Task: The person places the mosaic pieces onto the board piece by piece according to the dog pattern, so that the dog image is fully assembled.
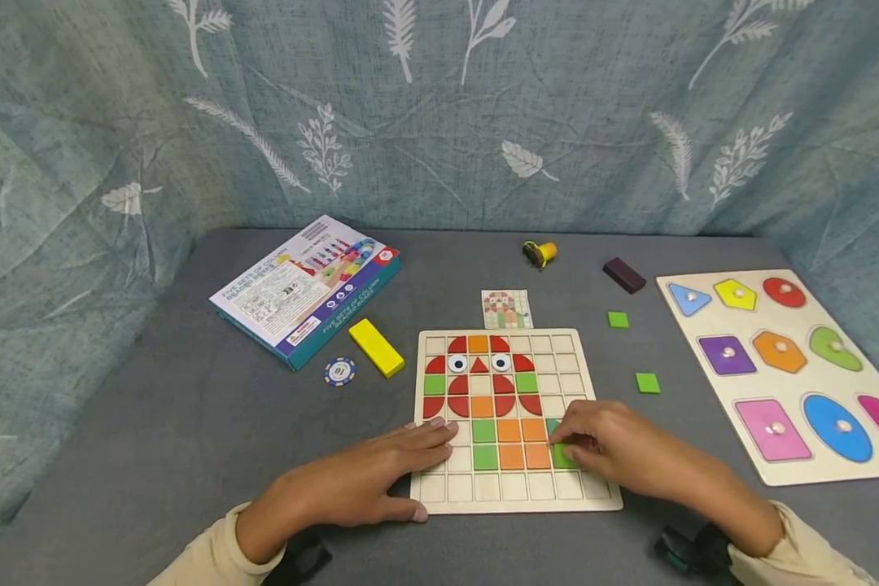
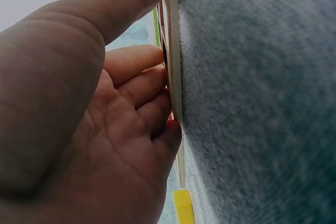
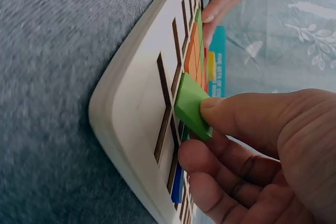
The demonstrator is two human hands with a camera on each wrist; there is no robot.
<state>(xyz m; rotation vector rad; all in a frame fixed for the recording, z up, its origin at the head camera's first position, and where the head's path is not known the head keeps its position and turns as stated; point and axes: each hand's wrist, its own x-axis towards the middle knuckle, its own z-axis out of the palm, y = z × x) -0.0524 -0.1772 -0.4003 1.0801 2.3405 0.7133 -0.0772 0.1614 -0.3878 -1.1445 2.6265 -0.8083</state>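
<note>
A square wooden grid board [image 1: 460, 488] lies on the table, bearing red, orange and green pieces and two round eyes laid out as a figure. At its right side my right hand [image 1: 621, 443] pinches a green square tile [image 3: 192, 104] between thumb and fingers. The tile is tilted, its lower edge at the grid. Orange tiles [image 1: 523, 443] lie just left of it. My left hand [image 1: 369, 472] rests with extended fingers on the board's left part, thumb at the front left edge. Behind the board is a small pattern card [image 1: 505, 309].
Two loose green tiles [image 1: 648, 382] [image 1: 618, 320] lie right of the board, near a dark block [image 1: 623, 276] and a knobbed shape board [image 1: 718, 407]. Leftward are a yellow block [image 1: 377, 347], a poker chip [image 1: 339, 372] and a flat box [image 1: 308, 289]. A small yellow-and-black object [image 1: 540, 253] sits behind.
</note>
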